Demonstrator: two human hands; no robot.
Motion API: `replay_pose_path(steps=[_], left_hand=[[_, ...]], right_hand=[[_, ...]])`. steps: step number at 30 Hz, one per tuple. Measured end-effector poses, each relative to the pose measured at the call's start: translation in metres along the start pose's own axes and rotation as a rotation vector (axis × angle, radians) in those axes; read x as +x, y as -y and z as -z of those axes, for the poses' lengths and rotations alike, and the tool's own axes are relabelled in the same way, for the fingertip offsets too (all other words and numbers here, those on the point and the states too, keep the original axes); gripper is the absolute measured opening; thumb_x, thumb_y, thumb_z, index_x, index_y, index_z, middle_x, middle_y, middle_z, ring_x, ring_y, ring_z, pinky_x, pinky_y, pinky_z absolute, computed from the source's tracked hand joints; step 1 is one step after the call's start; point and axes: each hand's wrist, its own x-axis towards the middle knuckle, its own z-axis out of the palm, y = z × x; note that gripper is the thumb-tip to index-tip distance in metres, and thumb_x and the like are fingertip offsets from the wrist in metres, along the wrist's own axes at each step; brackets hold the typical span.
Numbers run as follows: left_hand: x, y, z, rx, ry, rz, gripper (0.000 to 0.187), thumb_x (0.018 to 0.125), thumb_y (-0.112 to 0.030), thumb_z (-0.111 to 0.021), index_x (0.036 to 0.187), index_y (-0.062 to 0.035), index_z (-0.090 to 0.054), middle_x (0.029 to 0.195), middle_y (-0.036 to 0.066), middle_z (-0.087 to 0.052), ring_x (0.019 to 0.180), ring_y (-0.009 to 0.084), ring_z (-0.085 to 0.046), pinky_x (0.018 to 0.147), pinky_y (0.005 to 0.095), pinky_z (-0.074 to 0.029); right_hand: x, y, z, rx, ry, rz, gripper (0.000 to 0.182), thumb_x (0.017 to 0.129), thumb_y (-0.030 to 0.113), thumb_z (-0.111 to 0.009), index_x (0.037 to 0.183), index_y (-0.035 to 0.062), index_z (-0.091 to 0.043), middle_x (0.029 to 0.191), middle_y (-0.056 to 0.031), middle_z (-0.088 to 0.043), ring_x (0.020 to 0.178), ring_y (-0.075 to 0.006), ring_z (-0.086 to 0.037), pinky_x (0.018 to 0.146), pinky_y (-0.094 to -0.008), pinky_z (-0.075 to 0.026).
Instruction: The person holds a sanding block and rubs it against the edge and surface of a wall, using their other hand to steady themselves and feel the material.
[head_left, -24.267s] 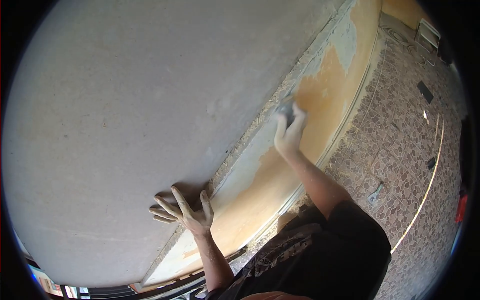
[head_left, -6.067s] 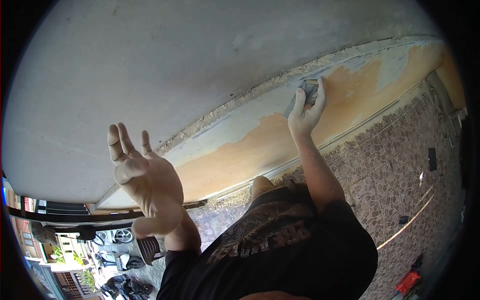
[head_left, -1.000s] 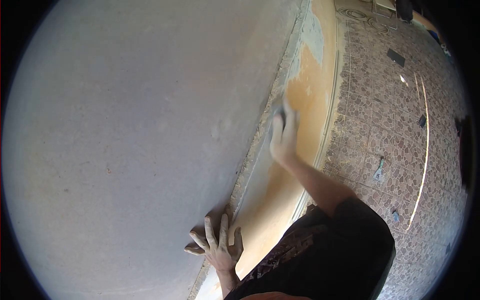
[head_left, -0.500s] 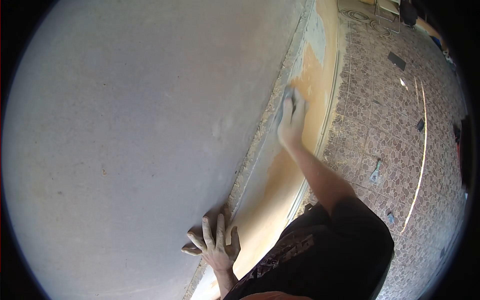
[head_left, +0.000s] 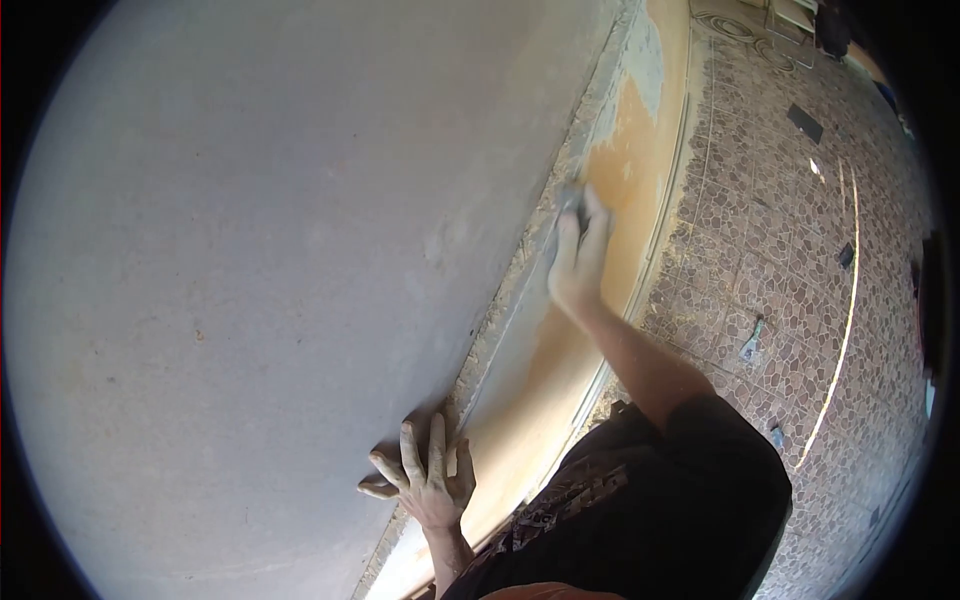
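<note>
My left hand [head_left: 430, 490] lies spread against the large grey wall surface [head_left: 270, 270], its dusty fingers apart beside the rough edge strip [head_left: 495, 308]. Farther up, my right hand [head_left: 580, 250] is closed around a grey, flat-looking block [head_left: 571, 200], blurred and partly hidden by the fingers. The block is at the band below the rough edge, where grey filler meets an orange patch [head_left: 612, 172]. Pale dust covers both hands.
On the patterned tile floor [head_left: 730, 200] lie a dark flat piece [head_left: 805, 123], a brush-like tool [head_left: 752, 340] and a small bluish item [head_left: 777, 436]. A coiled hose [head_left: 724, 26] and a chair [head_left: 792, 20] stand at the top right.
My right hand has shifted slightly down and left with the block. My left hand stays on the wall, its thumb a little closer to the fingers. The view has moved slightly.
</note>
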Motion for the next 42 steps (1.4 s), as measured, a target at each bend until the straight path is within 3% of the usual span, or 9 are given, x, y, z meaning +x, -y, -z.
replay_pose_path(steps=[3,10,17,21,24,33,38,40,42], left_hand=[[0.001,-0.002,-0.004,-0.018,-0.036,0.012,0.055,0.085,-0.046,-0.073,0.137,-0.0323,-0.063,0.164,-0.001,-0.032,0.155,0.0416,0.001,0.112,0.067,0.022],[0.016,-0.015,-0.004,-0.12,-0.162,0.126,0.063,0.085,-0.051,-0.073,0.143,-0.0311,-0.058,0.168,0.018,-0.005,0.152,0.0435,0.016,0.11,0.0678,0.023],[0.024,-0.019,-0.006,-0.02,-0.076,0.117,0.063,0.086,-0.057,-0.07,0.144,-0.0348,-0.056,0.167,0.024,0.005,0.148,0.0508,0.024,0.102,0.0734,0.027],[0.027,-0.023,-0.002,0.022,-0.07,0.121,0.062,0.087,-0.057,-0.069,0.143,-0.034,-0.057,0.166,0.025,0.002,0.147,0.0533,0.023,0.101,0.0741,0.026],[0.027,-0.023,-0.004,0.009,-0.084,0.121,0.061,0.086,-0.057,-0.07,0.142,-0.0332,-0.059,0.167,0.024,0.001,0.147,0.0536,0.023,0.101,0.0745,0.026],[0.027,-0.024,-0.005,-0.026,-0.088,0.126,0.059,0.085,-0.054,-0.072,0.14,-0.0345,-0.061,0.167,0.023,0.0,0.147,0.0519,0.023,0.102,0.0722,0.028],[0.037,-0.029,-0.001,-0.011,-0.073,0.106,0.057,0.086,-0.053,-0.071,0.14,-0.035,-0.061,0.167,0.022,0.0,0.147,0.0522,0.023,0.1,0.0746,0.028],[0.039,-0.028,0.001,-0.014,-0.074,0.089,0.057,0.087,-0.053,-0.071,0.139,-0.0351,-0.061,0.168,0.022,0.0,0.147,0.0524,0.023,0.101,0.0743,0.028],[0.037,-0.03,0.001,-0.018,-0.049,0.089,0.056,0.087,-0.053,-0.071,0.139,-0.0351,-0.061,0.168,0.022,-0.001,0.147,0.0525,0.023,0.101,0.074,0.027]], right_hand=[[0.029,-0.008,0.0,-0.05,-0.118,-0.164,0.046,0.104,0.016,-0.051,0.142,-0.0073,-0.041,0.119,-0.0208,-0.045,0.1,-0.0264,-0.05,0.09,-0.0382,-0.045],[-0.128,0.04,0.019,-0.061,0.298,0.513,0.057,0.093,0.005,-0.058,0.144,-0.0108,-0.038,0.114,-0.0211,-0.046,0.098,-0.0265,-0.048,0.086,-0.0382,-0.043],[0.042,-0.025,0.001,-0.147,-0.132,-0.166,0.044,0.103,0.01,-0.052,0.14,-0.0099,-0.039,0.117,-0.0218,-0.048,0.094,-0.0257,-0.051,0.088,-0.0392,-0.046],[-0.117,0.03,0.004,0.228,0.189,0.088,0.053,0.094,0.004,-0.058,0.141,-0.0096,-0.037,0.113,-0.0188,-0.052,0.098,-0.0257,-0.053,0.088,-0.0363,-0.045],[-0.144,0.022,0.016,-0.027,0.275,0.426,0.063,0.089,0.002,-0.062,0.144,-0.0083,-0.033,0.11,-0.0172,-0.049,0.099,-0.0254,-0.049,0.089,-0.037,-0.043],[-0.005,-0.043,0.006,-0.036,-0.175,-0.207,0.04,0.103,0.012,-0.049,0.135,-0.011,-0.041,0.116,-0.0202,-0.047,0.099,-0.0256,-0.05,0.092,-0.0367,-0.043],[-0.135,0.009,0.03,-0.184,0.171,0.155,0.044,0.099,-0.002,-0.046,0.139,-0.0116,-0.029,0.117,-0.02,-0.047,0.1,-0.0225,-0.051,0.093,-0.0397,-0.042],[-0.111,-0.005,0.02,0.273,0.126,-0.162,0.042,0.101,0.004,-0.049,0.137,-0.0101,-0.034,0.116,-0.0196,-0.048,0.103,-0.0239,-0.051,0.095,-0.04,-0.041],[-0.02,-0.03,0.013,0.079,-0.068,-0.282,0.039,0.103,0.014,-0.05,0.135,-0.0072,-0.041,0.116,-0.0211,-0.05,0.102,-0.0284,-0.053,0.096,-0.0412,-0.042]])
